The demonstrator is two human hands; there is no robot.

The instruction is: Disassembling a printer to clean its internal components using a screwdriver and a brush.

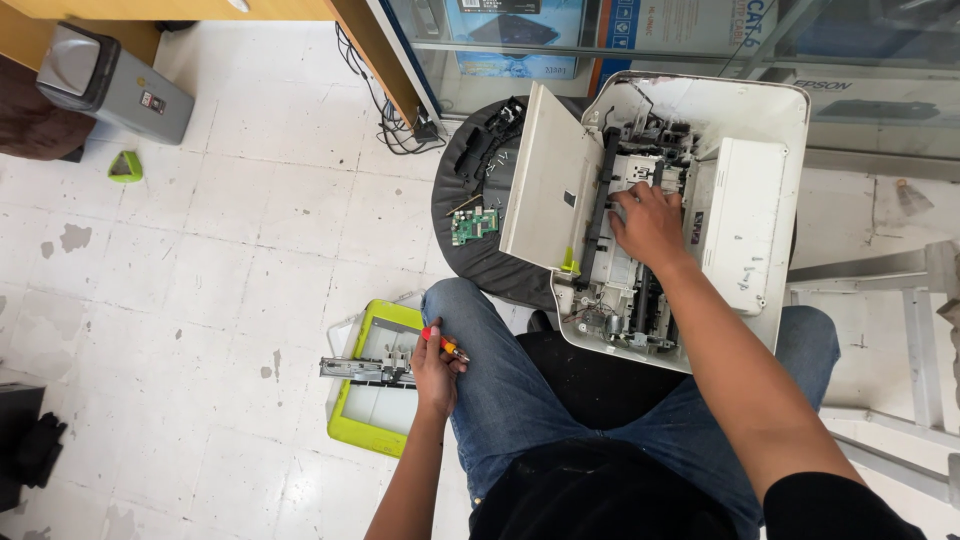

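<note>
Left hand [436, 368] rests on the knee, fingers closed around a red-handled screwdriver [444, 345], just left of the opened white printer [745, 215]. Below and left of the printer, a lime-framed tray [352, 420] lies on the floor. Right hand [650, 225] reaches into the printer's mechanism, fingers curled down on the parts. Left of the printer, a green circuit board [474, 225].

Right hand [648, 225]: fingertips hidden among the mechanism of the opened printer [690, 200]. Left hand [436, 370]: palm covers most of the red-handled screwdriver [444, 345]. Small parts on the green circuit board [474, 225] too small to tell. Dark object [25, 445] cut off at left edge.
</note>
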